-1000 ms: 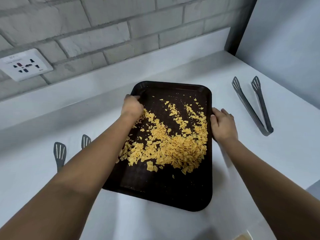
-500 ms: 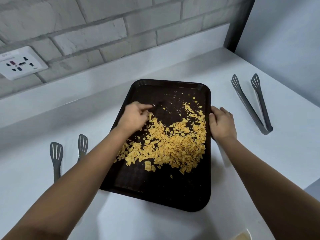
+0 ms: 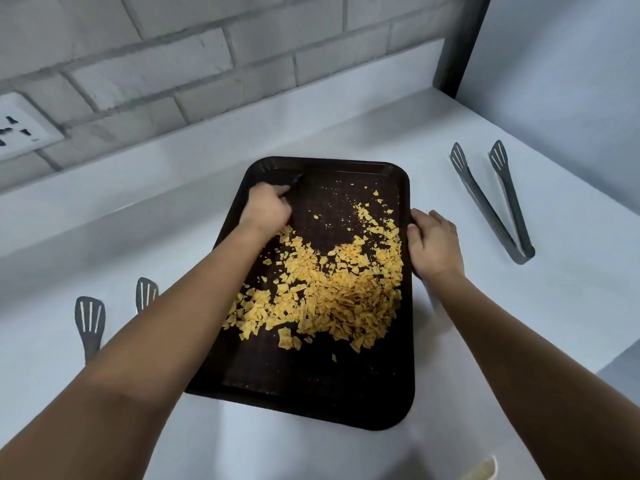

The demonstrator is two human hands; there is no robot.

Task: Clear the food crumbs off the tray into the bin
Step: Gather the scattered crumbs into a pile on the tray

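The left hand [image 3: 268,207], loosely curled and holding nothing I can make out, rests on the dark tray [image 3: 311,393] near its far-left corner; the right hand [image 3: 433,244] grips the tray's right rim. Yellow crumbs [image 3: 332,289] lie heaped mid-tray toward the right edge, on the white counter [image 3: 554,306]. No bin shows, so the emptying looks undone

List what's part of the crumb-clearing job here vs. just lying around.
In the job: dark tray; yellow crumbs on it; left hand over the tray's far left; right hand on its right rim.

Lying about: tongs to the right; second tongs to the left, part hidden by the arm; wall socket.
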